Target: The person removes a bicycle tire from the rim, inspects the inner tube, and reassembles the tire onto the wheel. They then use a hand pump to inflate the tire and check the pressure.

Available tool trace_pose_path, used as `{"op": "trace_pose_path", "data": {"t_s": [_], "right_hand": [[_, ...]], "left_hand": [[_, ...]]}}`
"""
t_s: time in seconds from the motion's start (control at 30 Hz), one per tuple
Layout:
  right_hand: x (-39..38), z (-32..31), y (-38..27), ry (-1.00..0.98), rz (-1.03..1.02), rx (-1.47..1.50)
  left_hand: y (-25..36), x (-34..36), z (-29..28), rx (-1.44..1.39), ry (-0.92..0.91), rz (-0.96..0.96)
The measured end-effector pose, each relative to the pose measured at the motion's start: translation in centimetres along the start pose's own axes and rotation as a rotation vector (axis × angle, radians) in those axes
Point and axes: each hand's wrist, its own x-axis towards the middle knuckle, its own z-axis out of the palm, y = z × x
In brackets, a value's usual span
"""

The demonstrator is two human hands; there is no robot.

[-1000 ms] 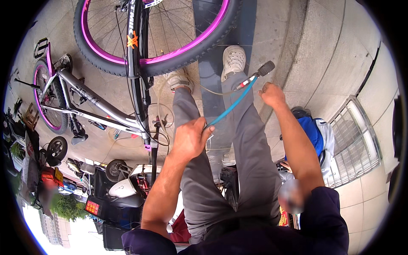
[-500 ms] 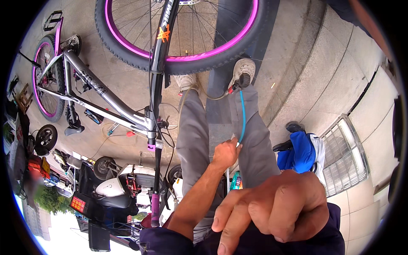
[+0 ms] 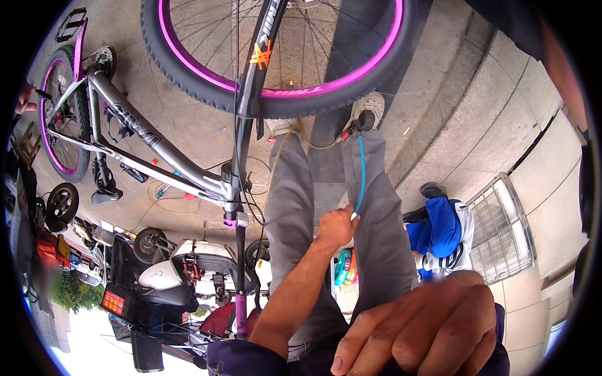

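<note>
My left hand is closed around the lower end of a blue hose, between my knees; a small white piece shows at its thumb. The hose rises along my right thigh to a dark round gauge-like fitting with a red part beside it, near my shoe. A yellowish hose runs left from that fitting. Above my feet is the magenta-rimmed wheel of a dark bicycle frame. Close and large at the bottom, my right hand has its fingers curled together; most fingertips are hidden.
A silver bicycle stands at the left. A scooter and other vehicles are at lower left. Blue and white cloth lies by a metal grille on the right. Another person's hand shows at the far left edge.
The bicycle and wheel sit a little further right and lower in view. My right hand is lower, its fingers more curled. Another person's hand has appeared at the left edge.
</note>
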Motion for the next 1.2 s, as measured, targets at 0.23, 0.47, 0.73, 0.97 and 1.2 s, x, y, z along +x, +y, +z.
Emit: {"op": "trace_pose_path", "data": {"t_s": [0.23,0.47,0.73,0.97,1.2], "right_hand": [[3.1,-3.6,-1.5,0.077,0.251,0.087],[7.7,-25.7,6.8,0.435,0.451,-1.06],[10.4,-31.8,8.7,0.222,0.584,-1.627],[10.3,-31.9,8.8,0.084,0.631,-1.699],[10.3,-32.1,8.3,-0.008,0.63,-1.7]], "left_hand": [[-0.1,0.2,-1.5,-0.092,-0.032,-0.025],[0.0,0.6,-2.5,-0.122,-0.029,-0.023],[-0.6,0.6,-2.6,-0.21,-0.007,-0.041],[-0.7,0.7,-2.7,-0.225,-0.015,-0.047],[-0.7,0.9,-3.1,-0.246,-0.017,-0.038]]}}
